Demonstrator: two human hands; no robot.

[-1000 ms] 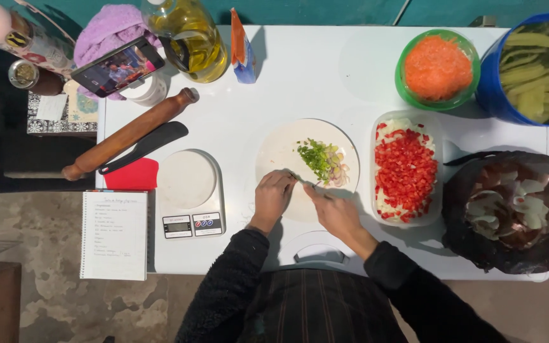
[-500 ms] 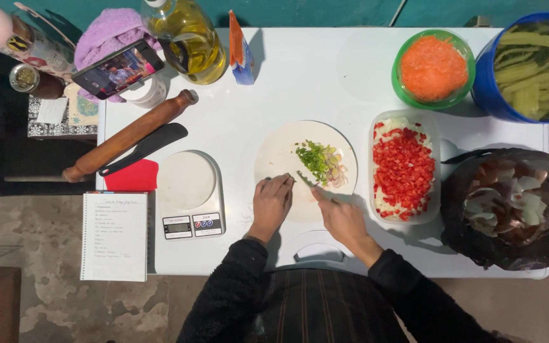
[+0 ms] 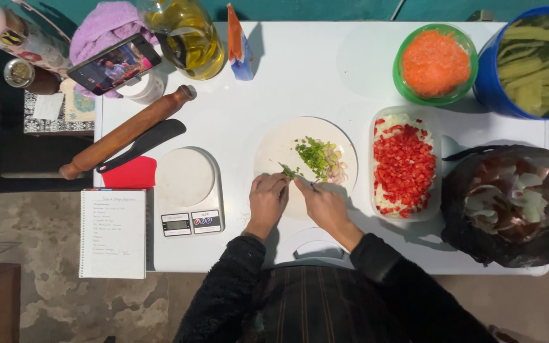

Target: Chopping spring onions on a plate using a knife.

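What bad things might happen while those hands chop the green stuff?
The left hand pins the green herbs right beside the right hand, which seems to work a small blade, so fingertips might get nicked. The chopped pile lies near the round board's edge and bits might scatter onto the white table. The rolling pin lies loose and tilted; a bump might send it rolling.

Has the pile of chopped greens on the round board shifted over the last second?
No. The chopped greens sit at the same spot on the round board, left of the red pepper tray.
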